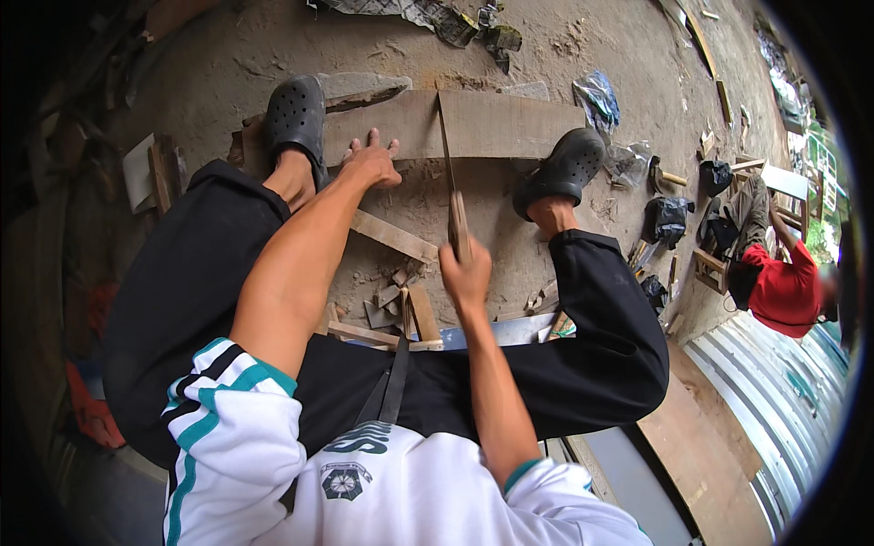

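A wide wooden board (510,126) lies crosswise in front of me, with my dark clogs planted at its two ends. My left hand (371,166) rests with its fingers spread on the board's near edge, left of the middle. In my right hand (466,270) is the wooden handle of a handsaw (448,150), the fingers wrapped round it. The saw's blade, seen nearly edge-on, points away from me and crosses the board near its middle. The right hand is slightly blurred. How deep the blade sits in the wood I cannot tell.
Wood offcuts (393,235) lie between my legs. A hammer (669,176) and dark bags (669,221) are on the ground to the right. Farther right sits a person in a red shirt (785,289). Corrugated metal sheeting (769,364) lies at lower right; crumpled paper (437,18) is beyond the board.
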The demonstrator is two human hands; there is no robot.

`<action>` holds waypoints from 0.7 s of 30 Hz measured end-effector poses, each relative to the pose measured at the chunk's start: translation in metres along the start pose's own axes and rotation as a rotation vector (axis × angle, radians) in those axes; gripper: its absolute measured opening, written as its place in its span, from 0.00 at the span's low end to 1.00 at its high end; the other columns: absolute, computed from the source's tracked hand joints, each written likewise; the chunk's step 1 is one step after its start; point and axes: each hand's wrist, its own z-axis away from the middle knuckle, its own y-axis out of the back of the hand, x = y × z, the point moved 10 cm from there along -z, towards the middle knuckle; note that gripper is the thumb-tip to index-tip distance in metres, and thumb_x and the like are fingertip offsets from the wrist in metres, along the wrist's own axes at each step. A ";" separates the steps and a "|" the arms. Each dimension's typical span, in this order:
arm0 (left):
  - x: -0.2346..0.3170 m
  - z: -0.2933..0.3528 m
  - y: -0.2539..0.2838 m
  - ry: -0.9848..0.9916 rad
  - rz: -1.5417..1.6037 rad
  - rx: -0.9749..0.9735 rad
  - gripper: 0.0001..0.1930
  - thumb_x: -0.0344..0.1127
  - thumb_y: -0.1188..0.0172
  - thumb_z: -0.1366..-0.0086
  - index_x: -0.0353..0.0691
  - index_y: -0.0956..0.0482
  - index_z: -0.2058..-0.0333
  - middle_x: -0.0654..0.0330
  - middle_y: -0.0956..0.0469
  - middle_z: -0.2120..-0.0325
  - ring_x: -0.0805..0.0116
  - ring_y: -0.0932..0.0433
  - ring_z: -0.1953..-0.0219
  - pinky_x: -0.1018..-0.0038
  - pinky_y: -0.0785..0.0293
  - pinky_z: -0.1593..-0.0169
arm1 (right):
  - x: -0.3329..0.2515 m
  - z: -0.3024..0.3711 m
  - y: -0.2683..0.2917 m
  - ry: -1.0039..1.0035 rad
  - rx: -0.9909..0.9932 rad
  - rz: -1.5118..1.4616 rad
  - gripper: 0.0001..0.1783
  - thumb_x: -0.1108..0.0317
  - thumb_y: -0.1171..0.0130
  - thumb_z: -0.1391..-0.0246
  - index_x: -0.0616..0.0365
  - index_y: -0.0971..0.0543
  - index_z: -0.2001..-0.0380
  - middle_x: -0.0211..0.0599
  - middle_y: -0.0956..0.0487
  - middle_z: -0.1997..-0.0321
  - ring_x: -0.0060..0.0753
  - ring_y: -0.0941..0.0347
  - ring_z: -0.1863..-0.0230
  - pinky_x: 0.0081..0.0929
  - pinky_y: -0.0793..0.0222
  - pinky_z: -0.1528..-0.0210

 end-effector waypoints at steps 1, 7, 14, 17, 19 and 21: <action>0.010 -0.004 0.002 -0.029 -0.015 0.011 0.47 0.42 0.46 0.45 0.65 0.58 0.28 0.52 0.71 0.26 0.35 0.59 0.28 0.51 0.52 0.29 | 0.008 -0.029 -0.005 -0.028 0.017 0.004 0.10 0.67 0.41 0.52 0.64 0.25 0.76 0.43 0.31 0.86 0.28 0.32 0.81 0.35 0.34 0.74; 0.000 -0.001 -0.003 -0.029 -0.055 0.047 0.48 0.45 0.44 0.45 0.65 0.58 0.28 0.52 0.69 0.26 0.34 0.58 0.28 0.51 0.53 0.29 | -0.014 0.005 0.005 -0.021 0.002 0.028 0.10 0.67 0.40 0.52 0.62 0.25 0.78 0.45 0.28 0.84 0.32 0.32 0.81 0.36 0.33 0.73; 0.016 -0.003 0.002 -0.052 -0.046 0.043 0.47 0.47 0.44 0.45 0.65 0.57 0.28 0.51 0.68 0.26 0.36 0.57 0.28 0.52 0.54 0.29 | 0.004 -0.039 -0.014 -0.042 0.055 0.021 0.11 0.68 0.42 0.51 0.64 0.28 0.79 0.43 0.31 0.85 0.29 0.33 0.82 0.35 0.35 0.75; 0.008 -0.001 -0.003 -0.047 -0.047 0.059 0.48 0.46 0.44 0.46 0.64 0.57 0.28 0.51 0.68 0.26 0.36 0.57 0.28 0.52 0.55 0.29 | -0.011 -0.034 -0.005 -0.078 0.021 -0.067 0.09 0.71 0.44 0.50 0.64 0.29 0.78 0.28 0.34 0.84 0.17 0.40 0.78 0.28 0.40 0.76; 0.001 0.003 -0.003 -0.033 -0.043 0.057 0.48 0.46 0.44 0.46 0.64 0.57 0.28 0.51 0.68 0.26 0.35 0.57 0.28 0.52 0.55 0.29 | -0.020 0.017 0.012 -0.063 -0.007 -0.049 0.09 0.70 0.43 0.50 0.64 0.29 0.77 0.27 0.34 0.84 0.18 0.39 0.78 0.29 0.40 0.76; 0.003 0.003 0.001 -0.029 -0.033 0.052 0.48 0.46 0.44 0.47 0.64 0.57 0.28 0.51 0.68 0.26 0.35 0.57 0.28 0.52 0.55 0.29 | -0.017 0.050 0.027 0.013 0.056 -0.077 0.10 0.70 0.42 0.50 0.64 0.29 0.78 0.28 0.34 0.84 0.18 0.40 0.78 0.29 0.40 0.76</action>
